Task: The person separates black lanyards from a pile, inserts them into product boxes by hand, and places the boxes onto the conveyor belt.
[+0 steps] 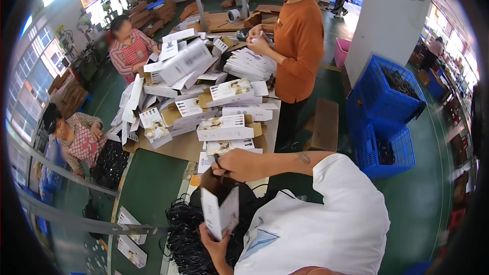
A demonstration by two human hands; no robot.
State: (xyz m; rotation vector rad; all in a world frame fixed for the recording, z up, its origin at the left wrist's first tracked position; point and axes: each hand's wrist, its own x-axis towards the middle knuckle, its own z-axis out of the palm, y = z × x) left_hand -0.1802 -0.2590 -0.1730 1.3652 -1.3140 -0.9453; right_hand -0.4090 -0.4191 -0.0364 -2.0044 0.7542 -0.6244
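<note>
Fingers of left hand around open white box — upright; right hand above

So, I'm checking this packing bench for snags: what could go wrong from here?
1. The black cables lie in a tangled heap beside the left hand; pulling one may drag others along.
2. The left hand grips the white carton by its lower end only, so it could slip.
3. The loose pile of boxes beyond the right hand looks uneven and might slide.
</note>
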